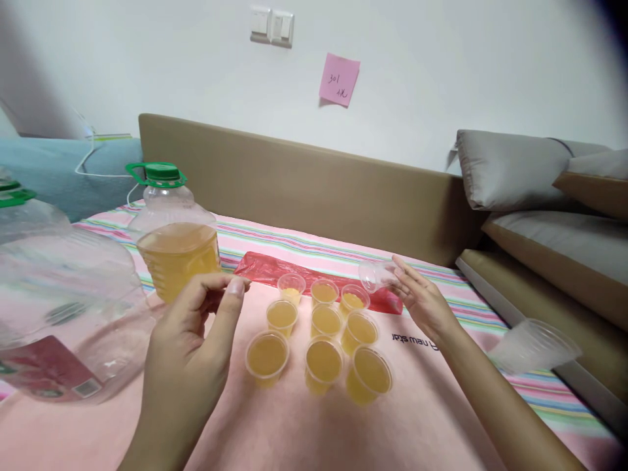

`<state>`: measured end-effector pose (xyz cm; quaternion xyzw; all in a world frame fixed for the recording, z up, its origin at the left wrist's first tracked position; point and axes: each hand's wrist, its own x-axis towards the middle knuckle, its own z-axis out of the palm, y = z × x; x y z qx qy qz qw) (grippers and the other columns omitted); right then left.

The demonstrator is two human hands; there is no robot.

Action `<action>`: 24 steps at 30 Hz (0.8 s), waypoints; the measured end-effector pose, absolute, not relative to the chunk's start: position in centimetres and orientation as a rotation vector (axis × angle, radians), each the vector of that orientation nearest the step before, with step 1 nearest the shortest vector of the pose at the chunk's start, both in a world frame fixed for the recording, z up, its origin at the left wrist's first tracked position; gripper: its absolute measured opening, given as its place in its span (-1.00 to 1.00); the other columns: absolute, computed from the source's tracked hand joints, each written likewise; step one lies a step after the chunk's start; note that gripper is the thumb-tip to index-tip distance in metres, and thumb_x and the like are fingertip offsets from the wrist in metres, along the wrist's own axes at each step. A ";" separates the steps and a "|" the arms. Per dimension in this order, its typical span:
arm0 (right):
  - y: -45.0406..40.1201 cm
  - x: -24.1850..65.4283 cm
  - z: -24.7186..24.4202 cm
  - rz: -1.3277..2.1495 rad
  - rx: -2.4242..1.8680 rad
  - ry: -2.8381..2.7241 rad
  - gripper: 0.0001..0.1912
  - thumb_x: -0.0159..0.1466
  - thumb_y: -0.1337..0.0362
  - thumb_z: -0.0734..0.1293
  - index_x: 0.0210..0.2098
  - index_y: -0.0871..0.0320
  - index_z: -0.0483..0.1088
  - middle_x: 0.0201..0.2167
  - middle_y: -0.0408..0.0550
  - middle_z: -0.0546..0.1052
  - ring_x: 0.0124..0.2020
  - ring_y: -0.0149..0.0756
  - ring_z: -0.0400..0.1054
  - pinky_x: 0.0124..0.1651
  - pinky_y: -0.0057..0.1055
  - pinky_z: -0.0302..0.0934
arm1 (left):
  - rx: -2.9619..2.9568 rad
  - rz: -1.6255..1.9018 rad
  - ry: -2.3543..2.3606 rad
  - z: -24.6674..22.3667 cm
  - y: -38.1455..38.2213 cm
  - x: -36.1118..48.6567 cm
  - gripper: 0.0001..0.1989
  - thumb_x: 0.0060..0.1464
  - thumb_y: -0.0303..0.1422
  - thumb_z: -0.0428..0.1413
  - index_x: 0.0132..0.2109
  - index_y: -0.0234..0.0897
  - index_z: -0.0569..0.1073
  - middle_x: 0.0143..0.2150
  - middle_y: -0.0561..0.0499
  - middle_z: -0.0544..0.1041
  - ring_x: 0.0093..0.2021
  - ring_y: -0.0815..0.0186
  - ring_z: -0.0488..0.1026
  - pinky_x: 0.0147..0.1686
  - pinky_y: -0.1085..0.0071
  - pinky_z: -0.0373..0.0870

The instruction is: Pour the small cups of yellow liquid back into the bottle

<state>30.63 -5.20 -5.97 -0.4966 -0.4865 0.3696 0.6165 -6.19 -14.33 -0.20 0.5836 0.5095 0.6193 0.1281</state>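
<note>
Cups (326,320) of yellow liquid, nine in all, stand upright in three rows of three on the pink mat (294,432); the one at the back left is filled lower than most. Your right hand (424,304) is at the back right of the cups, its fingers holding the base end of an empty cup (371,276), which is tipped on its side with its mouth toward them. Your left hand (196,340) is to the left of the cups, bent, with thumb and forefinger tips close together; you cannot tell whether they meet or pinch anything.

Just behind the cups you have a red bag (265,267). To their back left stands a part-filled bottle (169,261) with a green cap, and farther left, nearer you, a clear bottle (63,281) with a red label. Well to the right of the cups, a stack (534,347) of clear cups lies on its side on the striped sheet (294,242), beside the cushions (515,170). Behind the cups, past the bag, runs the headboard (304,176).
</note>
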 end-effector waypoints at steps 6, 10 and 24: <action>-5.8 29.4 -5.1 0.660 -1.124 -1.312 -0.31 0.33 -0.09 0.46 0.39 -0.13 0.35 0.40 0.00 0.39 0.28 -0.10 0.40 0.39 -0.03 0.26 | 1.697 1.786 1.469 -0.2 -14.4 -6.3 -0.77 0.32 -0.09 0.15 -0.22 -0.09 0.52 -0.31 0.17 0.55 -0.23 0.33 0.50 -0.23 0.47 0.36; -5.8 28.8 -5.6 0.594 -1.161 -1.512 -0.39 0.28 -0.03 0.53 0.28 -0.09 0.49 0.30 0.05 0.47 0.13 -0.09 0.49 0.36 0.04 0.26 | 1.689 1.788 1.475 -0.3 -14.5 -6.3 -0.77 0.33 -0.08 0.15 -0.20 -0.09 0.52 -0.32 0.17 0.53 -0.23 0.31 0.49 -0.22 0.46 0.36; -6.1 28.6 -5.4 0.338 -1.155 -1.652 -0.44 0.47 0.00 0.33 0.43 -0.23 0.28 0.30 -0.02 0.41 0.19 -0.14 0.43 0.36 0.00 0.26 | 1.691 1.804 1.465 -0.2 -14.4 -6.2 -0.76 0.31 -0.07 0.16 -0.23 -0.08 0.52 -0.33 0.16 0.54 -0.25 0.30 0.50 -0.24 0.45 0.37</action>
